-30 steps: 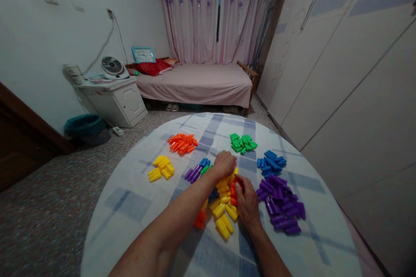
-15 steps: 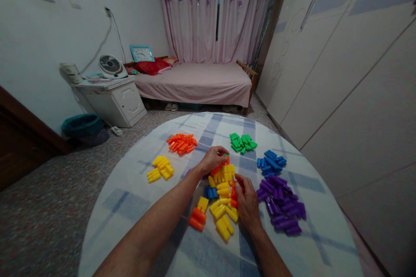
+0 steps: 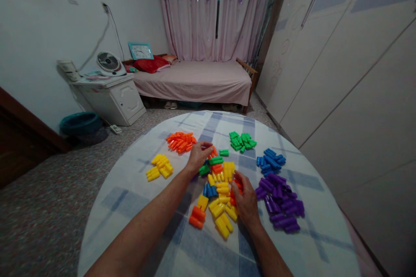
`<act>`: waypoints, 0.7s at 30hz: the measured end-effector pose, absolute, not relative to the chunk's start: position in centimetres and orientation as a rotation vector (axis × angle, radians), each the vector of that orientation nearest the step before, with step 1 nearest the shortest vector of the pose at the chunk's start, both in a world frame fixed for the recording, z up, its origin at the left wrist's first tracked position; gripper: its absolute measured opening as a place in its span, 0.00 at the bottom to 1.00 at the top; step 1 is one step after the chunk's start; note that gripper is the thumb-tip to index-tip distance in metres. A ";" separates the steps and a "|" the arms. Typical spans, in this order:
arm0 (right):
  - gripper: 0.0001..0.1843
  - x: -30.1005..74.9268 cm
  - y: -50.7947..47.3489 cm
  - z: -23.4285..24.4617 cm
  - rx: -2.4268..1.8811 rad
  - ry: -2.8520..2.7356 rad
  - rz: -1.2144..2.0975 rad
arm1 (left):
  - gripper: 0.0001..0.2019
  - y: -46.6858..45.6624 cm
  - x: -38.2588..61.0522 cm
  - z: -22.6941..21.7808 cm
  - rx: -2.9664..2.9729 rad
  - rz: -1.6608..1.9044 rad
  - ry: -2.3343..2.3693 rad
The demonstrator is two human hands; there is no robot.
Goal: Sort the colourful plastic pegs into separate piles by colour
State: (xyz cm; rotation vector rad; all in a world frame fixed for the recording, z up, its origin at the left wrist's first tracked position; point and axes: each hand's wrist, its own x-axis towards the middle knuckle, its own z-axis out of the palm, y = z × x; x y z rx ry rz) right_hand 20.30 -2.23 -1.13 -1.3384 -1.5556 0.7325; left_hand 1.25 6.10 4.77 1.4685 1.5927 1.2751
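Checked cloth in pale blue and white covers the round surface (image 3: 146, 207), which stands in a bedroom.

Fingers (image 3: 205, 148) of the left hand (image 3: 197, 156) are curled together at the far left edge of the mixed heap (image 3: 221, 190). Their tips touch an orange peg (image 3: 212, 153), but I cannot tell whether they actually clasp it. Fingers (image 3: 237, 180) of the right hand (image 3: 246, 199) are bent down onto the red-orange pegs (image 3: 234, 191) at the heap's right side. They are close together, and again the grip itself is hidden.

The heap lies between the two hands near the middle of the surface, with yellow, blue, green and orange plastic pegs jumbled and touching.

Five single-colour groups ring the heap, each apart from it:
- The orange pile (image 3: 180, 142) is just beyond the left hand.
- The yellow pile (image 3: 159, 167) is to its left.
- The green pile (image 3: 241, 140) is at the far side.
- The blue pile (image 3: 271, 160) is on the right.
- The purple pile (image 3: 281, 201) is just beside the right hand.

As I judge it, the pegs are light and smooth and would slide easily on the cloth. A fingertip pinch on one peg, lifted straight up, should disturb its neighbours least. The other hand resting on the heap would help keep it from spreading toward the piles.

Farther off are a bed (image 3: 195, 80) with a pink cover under pink curtains (image 3: 195, 8), and a white cabinet (image 3: 113, 99) carrying a small fan (image 3: 108, 62). A teal basin (image 3: 79, 123) sits on the floor, and pale wardrobe doors (image 3: 341, 73) run along the right.
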 end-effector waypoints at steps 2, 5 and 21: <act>0.18 20.3 -2.2 -1.2 -1.334 -1.569 0.712 | 0.09 7.5 -0.7 4.6 1.523 1.295 1.731; 0.17 20.2 -2.3 -1.2 -1.339 -1.575 0.703 | 0.06 9.2 -3.2 4.5 1.638 1.286 1.873; 0.17 20.1 -2.4 -0.7 -1.346 -1.587 0.681 | 0.06 4.7 1.6 4.9 2.436 0.618 1.594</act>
